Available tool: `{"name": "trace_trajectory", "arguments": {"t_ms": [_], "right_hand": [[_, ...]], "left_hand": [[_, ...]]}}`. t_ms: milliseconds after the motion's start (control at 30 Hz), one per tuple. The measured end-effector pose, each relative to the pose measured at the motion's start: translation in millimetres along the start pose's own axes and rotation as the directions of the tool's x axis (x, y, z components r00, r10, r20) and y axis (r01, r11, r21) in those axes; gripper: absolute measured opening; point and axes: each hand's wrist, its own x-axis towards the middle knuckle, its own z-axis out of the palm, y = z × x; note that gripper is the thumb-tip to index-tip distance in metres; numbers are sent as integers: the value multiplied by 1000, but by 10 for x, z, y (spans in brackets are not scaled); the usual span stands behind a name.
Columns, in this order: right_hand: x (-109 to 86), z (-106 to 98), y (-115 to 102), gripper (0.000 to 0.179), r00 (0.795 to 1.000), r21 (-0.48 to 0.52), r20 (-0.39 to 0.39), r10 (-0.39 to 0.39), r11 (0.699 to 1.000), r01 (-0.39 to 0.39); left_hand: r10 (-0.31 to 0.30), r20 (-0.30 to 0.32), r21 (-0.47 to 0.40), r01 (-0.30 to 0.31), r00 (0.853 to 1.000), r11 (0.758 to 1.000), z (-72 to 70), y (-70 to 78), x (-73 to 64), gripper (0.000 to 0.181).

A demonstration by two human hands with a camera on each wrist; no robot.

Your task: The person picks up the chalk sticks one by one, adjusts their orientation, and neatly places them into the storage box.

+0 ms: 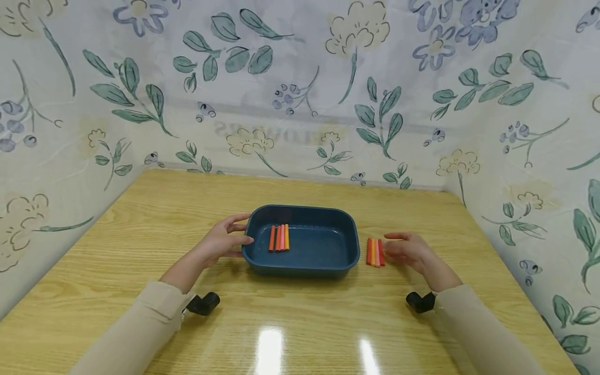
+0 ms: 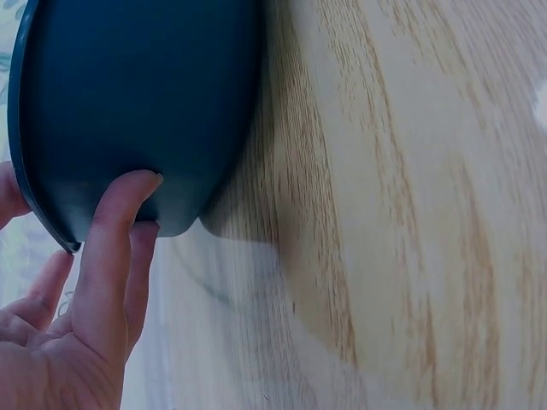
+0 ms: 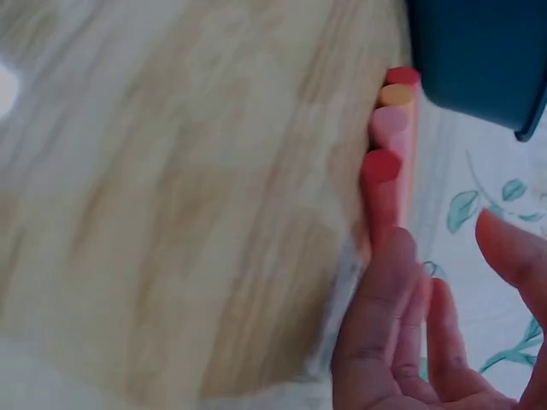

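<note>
In the head view, the left hand [image 1: 220, 240] grips the blue tray's [image 1: 323, 242] end, around four sticks' [image 1: 279, 238] left; four loose sticks [image 1: 375, 252] lie on the counter [image 1: 117, 271], just beside the right hand's [image 1: 410, 251] parted fingers. Left wrist: fingers lie against the tray's outer wall. Right wrist: relaxed fingers near a red stick [image 3: 381, 184]; contact unclear.

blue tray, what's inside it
Four short coloured sticks, one of them pink, lie side by side toward the left end of the blue tray. The floor directly beneath them is covered, and the near wall's inner face is hidden behind its rim.
</note>
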Motion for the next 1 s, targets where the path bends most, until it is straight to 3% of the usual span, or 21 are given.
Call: {"name": "trace_trajectory", "arguments": {"t_ms": [267, 533, 733, 1000], "right_hand": [[45, 16, 63, 63, 999, -135, 45, 20, 991, -14], [80, 18, 63, 65, 998, -309, 55, 0, 951, 17], [59, 5, 66, 68, 996, -221, 87, -30, 974, 49], [25, -26, 100, 55, 989, -94, 140, -41, 994, 55]], "left_hand": [[-2, 6, -10, 2, 1000, 1000, -3, -2, -9, 69], [-3, -1, -6, 3, 1000, 1000, -7, 22, -17, 68], [-4, 1, -11, 4, 1000, 1000, -9, 19, -17, 68], [-4, 0, -5, 4, 1000, 1000, -7, 7, -3, 69]]}}
